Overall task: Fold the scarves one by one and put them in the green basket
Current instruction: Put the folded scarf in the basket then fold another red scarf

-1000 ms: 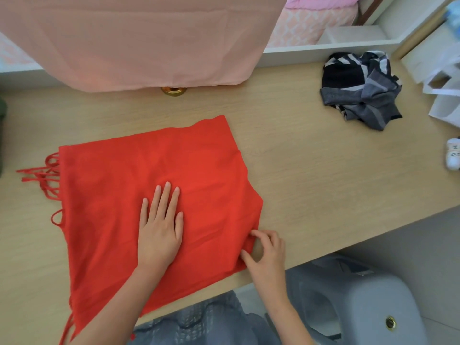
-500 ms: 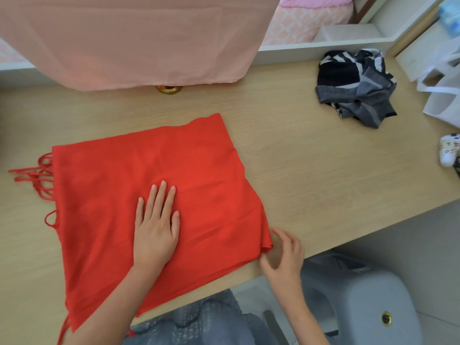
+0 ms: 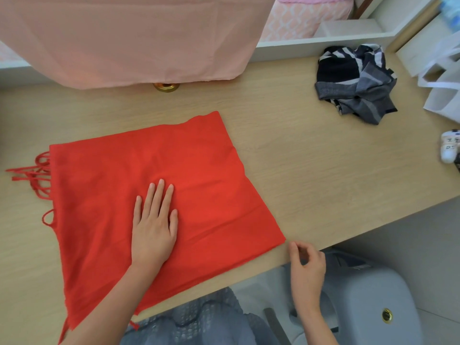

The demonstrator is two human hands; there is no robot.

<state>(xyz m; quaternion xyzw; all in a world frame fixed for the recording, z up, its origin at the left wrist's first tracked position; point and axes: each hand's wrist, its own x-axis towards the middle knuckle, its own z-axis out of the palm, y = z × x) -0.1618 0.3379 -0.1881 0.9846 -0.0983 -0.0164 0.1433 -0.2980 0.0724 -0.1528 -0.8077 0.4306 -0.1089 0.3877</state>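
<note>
Mid-fold: your flat left hand (image 3: 153, 230) pins the fringed red scarf (image 3: 199, 175); your empty, half-curled right hand (image 3: 307, 267) should pinch its five o'clock corner.

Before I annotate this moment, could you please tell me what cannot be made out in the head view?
Green basket: nowhere in the head view.
Red scarf: near corner cut off by the bottom edge; left hand covers part.
Gold object: mostly hidden behind the hanging pink cloth.
White device: cut by the right edge, label too small to read.
</note>
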